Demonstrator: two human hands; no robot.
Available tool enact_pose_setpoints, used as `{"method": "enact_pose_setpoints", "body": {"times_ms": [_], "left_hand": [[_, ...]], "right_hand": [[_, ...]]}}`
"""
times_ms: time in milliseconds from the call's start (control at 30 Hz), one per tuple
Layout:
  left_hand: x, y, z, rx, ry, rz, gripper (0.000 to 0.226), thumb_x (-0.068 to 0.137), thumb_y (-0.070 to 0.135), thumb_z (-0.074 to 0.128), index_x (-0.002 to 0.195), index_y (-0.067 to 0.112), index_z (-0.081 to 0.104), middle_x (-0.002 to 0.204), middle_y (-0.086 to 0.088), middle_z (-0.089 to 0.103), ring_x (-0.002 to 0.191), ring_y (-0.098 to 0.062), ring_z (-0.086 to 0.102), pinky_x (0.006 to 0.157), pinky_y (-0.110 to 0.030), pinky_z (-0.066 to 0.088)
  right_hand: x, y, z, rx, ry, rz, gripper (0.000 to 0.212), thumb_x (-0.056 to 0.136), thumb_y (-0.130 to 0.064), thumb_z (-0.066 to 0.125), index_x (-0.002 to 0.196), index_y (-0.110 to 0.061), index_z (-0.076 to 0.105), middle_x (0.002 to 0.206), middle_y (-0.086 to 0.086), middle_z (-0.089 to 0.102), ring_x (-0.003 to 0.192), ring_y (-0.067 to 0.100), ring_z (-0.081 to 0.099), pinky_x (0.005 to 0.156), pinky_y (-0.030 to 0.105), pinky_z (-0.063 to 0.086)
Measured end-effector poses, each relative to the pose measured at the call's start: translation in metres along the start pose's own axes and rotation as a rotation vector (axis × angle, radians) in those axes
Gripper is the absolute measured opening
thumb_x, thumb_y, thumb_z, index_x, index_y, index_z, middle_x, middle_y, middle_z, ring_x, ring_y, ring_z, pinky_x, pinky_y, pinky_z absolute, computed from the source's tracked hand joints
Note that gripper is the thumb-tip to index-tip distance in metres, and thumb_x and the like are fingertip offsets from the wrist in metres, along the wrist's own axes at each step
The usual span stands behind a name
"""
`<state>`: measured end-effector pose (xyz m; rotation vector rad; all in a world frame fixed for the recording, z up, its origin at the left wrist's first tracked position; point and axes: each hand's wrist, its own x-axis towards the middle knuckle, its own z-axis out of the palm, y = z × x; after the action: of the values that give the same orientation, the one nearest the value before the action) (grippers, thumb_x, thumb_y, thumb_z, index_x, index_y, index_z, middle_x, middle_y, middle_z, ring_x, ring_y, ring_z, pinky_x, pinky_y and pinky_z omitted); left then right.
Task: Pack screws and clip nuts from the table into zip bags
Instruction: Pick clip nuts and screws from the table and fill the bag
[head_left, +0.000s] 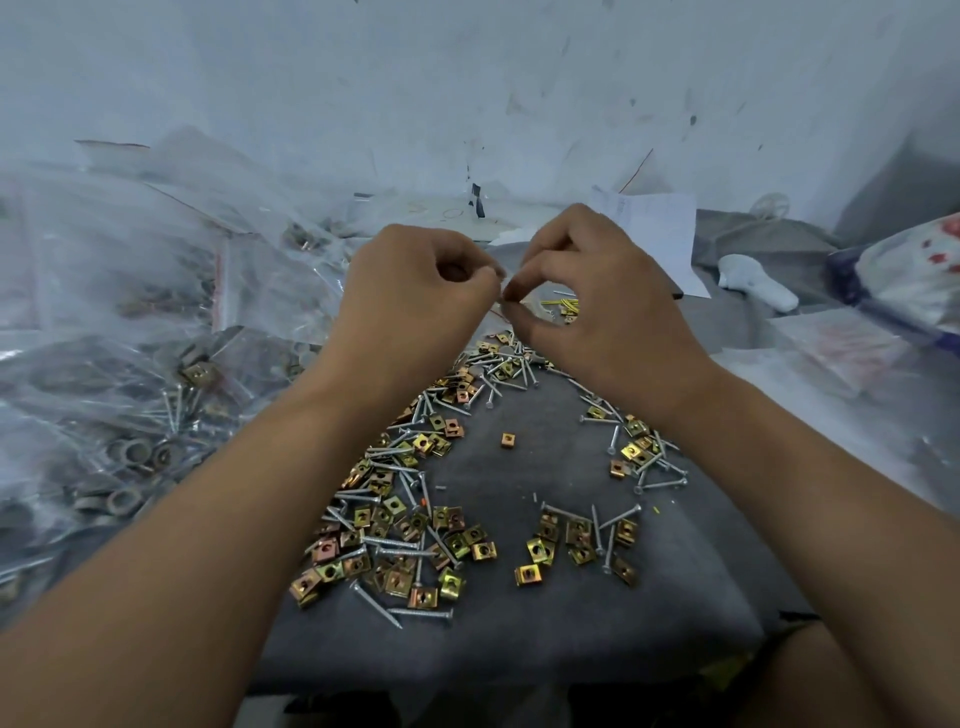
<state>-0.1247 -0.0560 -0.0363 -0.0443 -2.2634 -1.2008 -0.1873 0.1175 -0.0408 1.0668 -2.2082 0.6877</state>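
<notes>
Both hands, left hand (415, 291) and right hand (587, 301), pinch a barely visible zip bag (503, 287) between them, while the loose screws and clip nuts (415, 525) lie nearer, below.

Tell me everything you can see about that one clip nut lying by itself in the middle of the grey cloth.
The lone clip nut is a small, squarish piece of folded metal, brassy orange, with a dark hole in its upper face. It lies flat on the grey cloth, apart from the surrounding heaps; nothing touches it.
</notes>
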Motion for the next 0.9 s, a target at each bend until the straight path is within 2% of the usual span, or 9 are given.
{"method": "enact_pose_setpoints", "body": {"times_ms": [100,200,300,367,467,567,633,800,900], "left_hand": [[-0.002,0.004,-0.001,0.011,-0.018,0.026,0.022,0.094,0.014,0.064,0.094,0.022,0.084,0.050,0.024,0.059,0.045,0.006,0.051,0.046,-0.007,0.033],[-0.002,0.003,-0.003,-0.016,0.030,0.006,0.023,0.094,0.014,0.063,0.094,0.022,0.085,0.052,0.019,0.063,0.045,0.003,0.051,0.047,-0.008,0.034],[0.002,-0.003,-0.008,-0.107,0.128,-0.083,0.021,0.091,0.019,0.064,0.087,0.017,0.084,0.062,0.001,0.069,0.055,-0.007,0.052,0.058,-0.023,0.045],[0.005,-0.008,-0.013,-0.177,0.182,-0.134,0.022,0.085,0.024,0.061,0.077,0.008,0.074,0.068,-0.018,0.056,0.065,-0.018,0.044,0.064,-0.033,0.040],[0.007,-0.008,-0.018,-0.236,0.224,-0.191,0.010,0.081,0.026,0.058,0.085,0.018,0.063,0.077,-0.011,0.045,0.074,-0.020,0.037,0.068,-0.036,0.031],[0.007,-0.012,-0.017,-0.269,0.255,-0.225,0.012,0.089,0.019,0.061,0.087,0.012,0.071,0.079,-0.009,0.048,0.074,-0.021,0.038,0.067,-0.035,0.034],[0.007,-0.013,-0.016,-0.258,0.255,-0.232,0.017,0.093,0.014,0.061,0.088,0.003,0.074,0.079,-0.010,0.050,0.074,-0.021,0.039,0.066,-0.034,0.037],[0.005,-0.011,-0.016,-0.251,0.230,-0.214,0.009,0.094,0.014,0.060,0.086,0.014,0.066,0.078,-0.013,0.048,0.074,-0.021,0.038,0.068,-0.036,0.035],[0.007,-0.016,-0.016,-0.252,0.241,-0.222,0.024,0.095,0.013,0.061,0.087,-0.007,0.070,0.077,-0.013,0.050,0.073,-0.021,0.040,0.067,-0.035,0.037]], "right_hand": [[0.006,-0.001,0.002,-0.144,-0.041,-0.026,0.014,0.091,-0.032,0.077,0.097,-0.020,0.079,0.110,-0.003,0.063,0.105,0.018,0.058,0.089,0.040,0.047],[0.006,-0.002,0.004,0.061,-0.011,0.072,0.015,0.094,-0.029,0.075,0.104,-0.020,0.082,0.110,-0.006,0.069,0.103,0.009,0.064,0.091,0.027,0.049],[0.004,0.009,-0.001,0.340,0.165,0.261,0.014,0.096,-0.033,0.070,0.101,-0.025,0.081,0.101,-0.011,0.073,0.095,0.004,0.067,0.084,0.018,0.052],[0.002,0.025,-0.004,0.287,0.189,0.365,0.014,0.095,-0.038,0.070,0.095,-0.029,0.080,0.092,-0.014,0.073,0.087,0.003,0.067,0.077,0.019,0.051],[-0.009,0.043,0.007,0.107,-0.048,0.472,0.015,0.090,-0.039,0.075,0.084,-0.027,0.080,0.077,-0.015,0.073,0.075,0.000,0.067,0.068,0.022,0.050],[-0.015,0.047,0.031,-0.059,-0.261,0.570,0.028,0.086,-0.047,0.075,0.080,-0.020,0.079,0.074,-0.001,0.073,0.075,0.019,0.067,0.070,0.034,0.056],[-0.012,0.045,0.043,-0.175,-0.330,0.589,0.031,0.083,-0.052,0.075,0.078,-0.022,0.079,0.077,-0.002,0.072,0.078,0.021,0.065,0.068,0.033,0.053],[-0.006,0.039,0.057,-0.331,-0.386,0.600,0.030,0.077,-0.051,0.078,0.083,-0.021,0.077,0.081,-0.001,0.071,0.080,0.024,0.066,0.070,0.034,0.055],[-0.002,0.036,0.060,-0.257,-0.429,0.627,0.023,0.075,-0.040,0.081,0.086,-0.020,0.078,0.087,0.000,0.074,0.084,0.024,0.068,0.077,0.040,0.060]]}}
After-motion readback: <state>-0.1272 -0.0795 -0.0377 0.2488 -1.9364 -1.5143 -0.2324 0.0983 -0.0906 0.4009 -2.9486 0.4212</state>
